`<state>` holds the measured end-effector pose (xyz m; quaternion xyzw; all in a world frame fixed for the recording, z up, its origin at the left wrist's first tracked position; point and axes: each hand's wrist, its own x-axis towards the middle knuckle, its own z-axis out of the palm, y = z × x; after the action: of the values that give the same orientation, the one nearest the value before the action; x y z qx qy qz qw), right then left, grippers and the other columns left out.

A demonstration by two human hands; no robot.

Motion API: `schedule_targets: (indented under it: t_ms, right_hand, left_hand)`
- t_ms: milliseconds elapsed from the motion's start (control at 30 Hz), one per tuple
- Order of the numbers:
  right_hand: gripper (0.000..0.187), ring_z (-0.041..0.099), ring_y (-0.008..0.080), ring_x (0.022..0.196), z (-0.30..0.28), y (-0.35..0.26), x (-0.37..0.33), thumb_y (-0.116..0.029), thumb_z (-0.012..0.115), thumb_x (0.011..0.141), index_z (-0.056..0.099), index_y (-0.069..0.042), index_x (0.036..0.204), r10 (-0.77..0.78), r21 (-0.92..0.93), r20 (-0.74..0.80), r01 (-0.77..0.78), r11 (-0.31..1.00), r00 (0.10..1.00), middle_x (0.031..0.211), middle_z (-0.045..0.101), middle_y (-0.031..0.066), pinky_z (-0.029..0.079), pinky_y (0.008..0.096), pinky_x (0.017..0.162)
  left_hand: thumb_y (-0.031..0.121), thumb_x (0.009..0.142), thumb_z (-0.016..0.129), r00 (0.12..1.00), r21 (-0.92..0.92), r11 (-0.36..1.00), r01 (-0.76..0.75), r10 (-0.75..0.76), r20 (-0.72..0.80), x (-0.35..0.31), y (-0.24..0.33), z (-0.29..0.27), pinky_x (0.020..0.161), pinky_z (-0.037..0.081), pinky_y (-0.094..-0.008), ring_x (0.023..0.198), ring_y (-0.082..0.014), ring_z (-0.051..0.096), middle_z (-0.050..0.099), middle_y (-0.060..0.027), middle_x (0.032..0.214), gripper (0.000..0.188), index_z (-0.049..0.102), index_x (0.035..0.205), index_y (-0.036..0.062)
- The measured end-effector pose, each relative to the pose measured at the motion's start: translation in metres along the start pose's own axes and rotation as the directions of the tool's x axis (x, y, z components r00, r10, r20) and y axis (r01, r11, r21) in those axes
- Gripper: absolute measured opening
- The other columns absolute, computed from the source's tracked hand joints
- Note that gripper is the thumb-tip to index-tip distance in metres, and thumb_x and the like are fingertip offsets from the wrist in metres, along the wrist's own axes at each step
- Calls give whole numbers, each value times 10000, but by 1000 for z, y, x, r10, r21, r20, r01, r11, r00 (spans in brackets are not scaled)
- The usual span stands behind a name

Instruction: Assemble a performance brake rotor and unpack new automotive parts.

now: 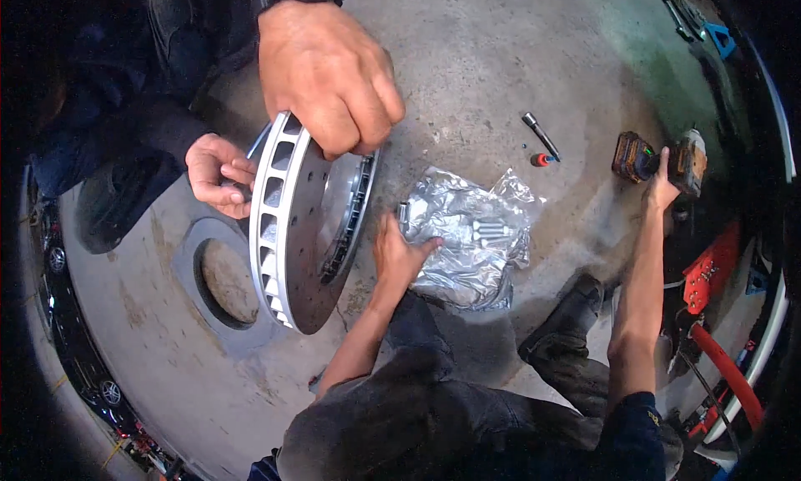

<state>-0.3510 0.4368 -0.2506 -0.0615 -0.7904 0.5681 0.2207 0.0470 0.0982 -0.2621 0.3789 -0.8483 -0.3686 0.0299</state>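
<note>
My left hand (399, 254) is at the near left side of a clear plastic bag (467, 268) with shiny bolts (491, 231) inside. Its thumb lies over the bag, its fingers curl at the bag's edge, and a small metal cylinder (405, 213) shows beside the fingertips. Off to the right, my right hand (662, 189) is wrapped round the handle of a cordless power driver (689, 162), its battery (636, 157) pointing left. A co-worker's hand (329, 85) grips a vented brake disc (279, 222) upright at left; their other hand (219, 176) is behind it.
A long socket extension (542, 136) and a small red-tipped piece (542, 160) lie on the concrete floor (467, 55). A grey ring-holed pad (224, 281) is behind the disc. Red metal parts (711, 268) stand at the right. The co-worker crouches at the left.
</note>
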Motion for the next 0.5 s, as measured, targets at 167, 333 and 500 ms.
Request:
schedule_targets:
  t_ms: [167, 333, 500]
  right_hand:
    - [640, 577, 215, 1061, 3, -28, -87, -364, 764, 840, 547, 82, 1244, 115, -104, -118, -127, 986, 986, 1212, 614, 146, 448, 361, 958]
    - [607, 617, 296, 1014, 9, -71, -237, -385, 749, 831, 537, -8, 1256, 262, -325, 749, -7, 946, 609, 1118, 625, 197, 469, 404, 928]
    - [800, 576, 387, 1121, 31, -92, -251, -443, 807, 734, 474, -32, 1334, 218, -377, 846, 257, 890, 486, 1198, 552, 246, 459, 461, 971]
  left_hand:
    - [325, 604, 904, 988, -116, 989, 96, -81, 132, -9, -9, -6, 954, 444, -469, 1114, -452, 553, 559, -319, 1194, 993, 386, 1318, -130]
    - [294, 618, 895, 979, -96, 979, 177, -166, 116, -21, -19, -11, 905, 479, -447, 1050, -406, 607, 616, -273, 1117, 739, 506, 1151, -40]
    - [279, 616, 902, 974, -207, 953, 220, -225, 2, -21, -14, -13, 846, 507, -413, 965, -366, 650, 662, -233, 1019, 681, 545, 1102, -39]
